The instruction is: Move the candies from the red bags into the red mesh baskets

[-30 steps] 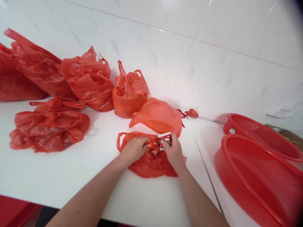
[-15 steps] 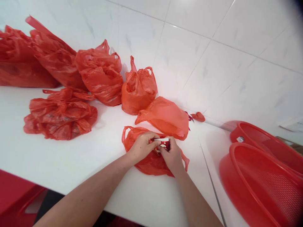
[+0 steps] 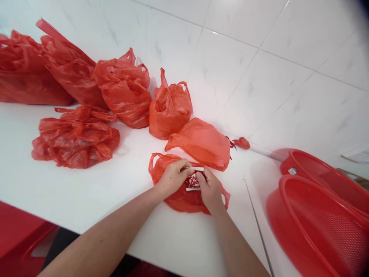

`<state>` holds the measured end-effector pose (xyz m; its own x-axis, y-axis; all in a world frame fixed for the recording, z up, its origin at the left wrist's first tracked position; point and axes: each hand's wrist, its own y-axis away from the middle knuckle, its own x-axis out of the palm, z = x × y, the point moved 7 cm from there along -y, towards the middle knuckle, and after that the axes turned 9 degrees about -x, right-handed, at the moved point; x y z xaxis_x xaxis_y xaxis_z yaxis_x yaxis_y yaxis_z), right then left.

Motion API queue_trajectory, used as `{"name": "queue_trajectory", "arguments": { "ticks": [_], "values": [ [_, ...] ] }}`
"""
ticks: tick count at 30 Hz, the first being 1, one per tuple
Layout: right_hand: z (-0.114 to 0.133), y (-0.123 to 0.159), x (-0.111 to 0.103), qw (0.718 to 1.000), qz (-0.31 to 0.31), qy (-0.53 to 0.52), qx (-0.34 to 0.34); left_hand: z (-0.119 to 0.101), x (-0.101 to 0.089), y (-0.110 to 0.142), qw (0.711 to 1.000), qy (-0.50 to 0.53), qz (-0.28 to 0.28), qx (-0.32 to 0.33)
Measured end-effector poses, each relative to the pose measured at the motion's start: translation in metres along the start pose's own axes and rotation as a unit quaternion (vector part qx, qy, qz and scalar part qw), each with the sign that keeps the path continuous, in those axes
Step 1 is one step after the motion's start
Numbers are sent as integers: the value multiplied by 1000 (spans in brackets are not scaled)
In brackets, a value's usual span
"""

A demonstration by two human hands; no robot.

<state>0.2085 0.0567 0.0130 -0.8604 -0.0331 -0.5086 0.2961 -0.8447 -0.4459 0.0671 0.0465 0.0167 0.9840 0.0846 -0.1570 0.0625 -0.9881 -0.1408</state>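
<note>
Red plastic everywhere on a white counter [image 3: 86, 200] backed by a white tiled wall [image 3: 259, 57]. Both hands meet over a flat red bag [image 3: 178, 198] lying near the front edge, approx. centre of view. Left hand [image 3: 171, 177] and right hand [image 3: 210, 190] each pinch a small red-and-white packet [image 3: 195, 180] between thumb & fingertips, so both are closed on it, not loose. Packet sits directly on top of the bag, between the two hands, touching both; left hand grips its left/far edge, right hand its right/near edge. Its long axis looks to run roughly left-right, w/ a white strip along the far side, but it's small and partly covered by fingers, so can't be sure. Neither hand is clearly nearer – both on it. Bag's handle loop pokes out far-left of the left hand, another bit of bag shows just right of the right wrist. Just beyond the hands lies a paler orange-red bag [image 3: 201, 142], nearly touching the flat one. Further back, more filled red bags [image 3: 170, 107] stand along the wall, and a crumpled one [image 3: 75, 138] lies well to the left. A small red scrap [image 3: 242, 143] sits by the wall. Two red mesh baskets [image 3: 317, 223] at the right, well apart from the hands.
</note>
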Motion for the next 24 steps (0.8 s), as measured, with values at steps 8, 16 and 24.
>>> {"name": "queue_trajectory", "arguments": {
  "ticks": [8,16,24],
  "values": [
    [-4,1,-10,998,-60,-10,31,11,13,-2,996,21,76,-42],
    [-5,-1,0,991,-1,-125,36,15,9,-3,998,-27,45,-28],
    [-16,-1,-5,994,-41,-95,47,10,25,2,983,76,162,-51]
  ]
}}
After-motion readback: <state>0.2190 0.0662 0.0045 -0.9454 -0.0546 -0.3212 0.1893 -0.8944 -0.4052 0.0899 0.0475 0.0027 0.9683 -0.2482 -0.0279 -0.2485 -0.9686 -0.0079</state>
